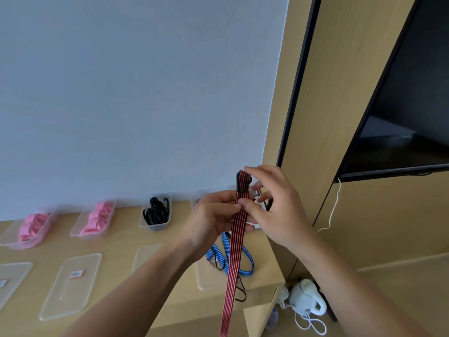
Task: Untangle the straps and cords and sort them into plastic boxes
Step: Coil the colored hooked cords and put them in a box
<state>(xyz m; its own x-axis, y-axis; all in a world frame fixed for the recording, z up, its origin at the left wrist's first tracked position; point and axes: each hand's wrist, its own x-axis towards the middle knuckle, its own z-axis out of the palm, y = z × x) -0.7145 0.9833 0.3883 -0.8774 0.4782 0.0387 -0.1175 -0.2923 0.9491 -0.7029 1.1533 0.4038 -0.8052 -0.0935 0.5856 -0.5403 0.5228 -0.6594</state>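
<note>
A red-and-black striped bungee strap (pixel 235 251) hangs straight down in front of me, its top end folded over with a black hook. My left hand (pixel 213 220) grips the strap just below the fold. My right hand (pixel 272 205) pinches it from the right, fingers touching the folded top. A blue striped bungee cord (pixel 220 257) with black hooks lies on the wooden table (pixel 126 242) under my hands. Along the wall stand clear plastic boxes: two with pink straps (pixel 34 227) (pixel 98 220) and one with black cords (pixel 156 212).
Several clear lids (pixel 70 285) lie flat at the table's front, some with labels. A box behind my hands is mostly hidden. A dark TV screen (pixel 408 93) hangs on the wooden wall to the right. A white kettle (pixel 305 300) and cord sit on the floor.
</note>
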